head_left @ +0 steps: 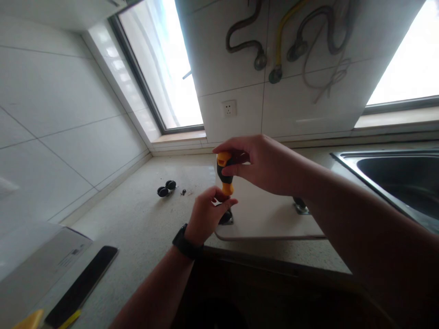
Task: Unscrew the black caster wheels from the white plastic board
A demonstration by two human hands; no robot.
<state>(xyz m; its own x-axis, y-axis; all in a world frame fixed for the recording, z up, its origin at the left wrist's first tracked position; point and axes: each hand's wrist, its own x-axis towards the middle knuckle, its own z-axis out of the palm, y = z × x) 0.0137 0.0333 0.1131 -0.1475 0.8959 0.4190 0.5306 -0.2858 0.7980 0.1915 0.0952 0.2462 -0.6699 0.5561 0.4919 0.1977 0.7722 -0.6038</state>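
My right hand [252, 160] grips a screwdriver [225, 176] with a stubby yellow and black handle, held upright with its tip pointing down. Just below the handle, thumb and index finger of my left hand [207, 212] close around the shaft, which they mostly hide. Directly under these fingers sits a black caster wheel [225, 218] on a metal plate, at the near left corner of a white board [262, 214]. Another caster [301, 205] stands farther right on the board, partly covered by my right forearm. The screwdriver's tip and any screw are hidden.
Two loose casters [166, 188] and a few small dark screws [183, 192] lie on the speckled countertop [144, 219]. A phone [84, 283] and a white box [44, 265] are at the lower left. The sink [398, 183] is at right; a socket [229, 108] is on the wall.
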